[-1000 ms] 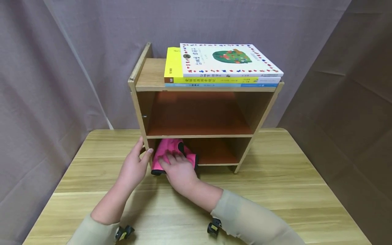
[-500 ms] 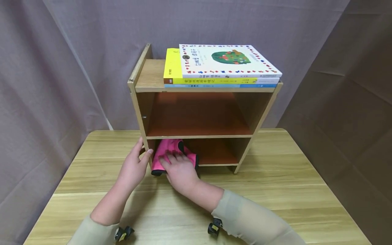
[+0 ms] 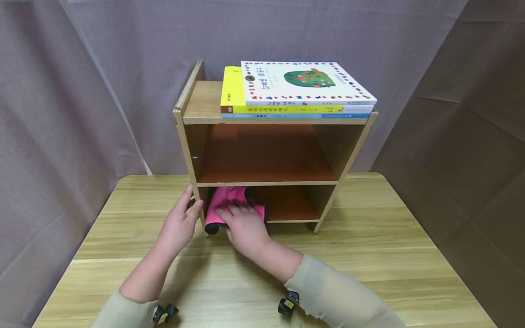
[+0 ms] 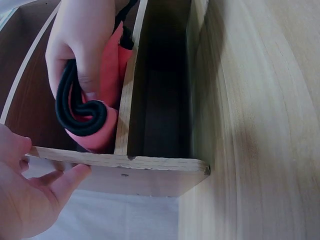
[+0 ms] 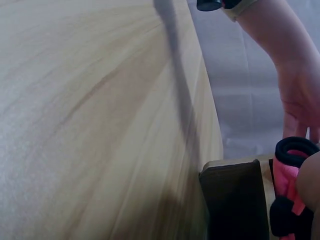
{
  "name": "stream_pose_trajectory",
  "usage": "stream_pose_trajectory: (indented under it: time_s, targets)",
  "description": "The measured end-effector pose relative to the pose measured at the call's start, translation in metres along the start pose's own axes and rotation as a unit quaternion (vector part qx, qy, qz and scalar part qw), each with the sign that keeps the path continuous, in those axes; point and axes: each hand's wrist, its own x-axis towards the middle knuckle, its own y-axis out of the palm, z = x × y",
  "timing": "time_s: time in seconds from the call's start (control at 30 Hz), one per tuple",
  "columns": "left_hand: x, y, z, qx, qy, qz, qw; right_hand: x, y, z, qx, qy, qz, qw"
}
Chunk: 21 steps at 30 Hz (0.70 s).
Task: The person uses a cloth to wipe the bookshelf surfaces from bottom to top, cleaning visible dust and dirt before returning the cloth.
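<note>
A pink cloth (image 3: 227,200) with black edging lies bunched in the left part of the lowest compartment of a small wooden shelf (image 3: 266,183). My right hand (image 3: 244,230) grips it from the front. In the left wrist view the black edge of the cloth (image 4: 82,115) curls into a roll, thumb pressed against it. My left hand (image 3: 180,223) holds the front edge of the shelf's left side panel, thumb at the front and fingers along the outside. In the right wrist view the right hand shows only as a blurred edge beside the cloth (image 5: 286,175).
Several books (image 3: 303,84) lie stacked flat on the shelf's top, a white one uppermost over a yellow one. The middle compartment (image 3: 266,152) is bare. A wooden table (image 3: 369,264) carries the shelf, with grey curtain (image 3: 123,68) behind and brown cloth at the right.
My right hand has shifted slightly to the right on the cloth. The cloth's lower left corner has moved slightly right and its black edge curls more. The left hand stays on the panel.
</note>
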Motion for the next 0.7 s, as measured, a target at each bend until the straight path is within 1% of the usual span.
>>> stream_pose_trajectory:
  time_s: [0.13,0.27,0.4,0.57,0.7]
  targets:
    - [0.0,0.0,0.0,-0.019,-0.005,0.007,0.9998,0.0,-0.003,-0.003,0.025,0.023,0.002,0.999]
    - [0.0,0.0,-0.001,-0.046,-0.006,0.015,0.9988,0.001,-0.005,-0.006,0.05,0.049,-0.008,0.998]
    - [0.001,0.0,0.0,-0.053,-0.01,0.015,0.9984,0.001,-0.007,-0.008,0.079,0.069,-0.019,0.994]
    - [0.001,0.0,0.001,-0.058,-0.013,0.015,0.9981,0.001,-0.007,-0.011,0.13,0.092,-0.033,0.987]
    - [0.001,-0.001,0.001,-0.054,-0.016,0.014,0.9983,0.002,-0.007,-0.012,0.167,0.11,-0.055,0.978]
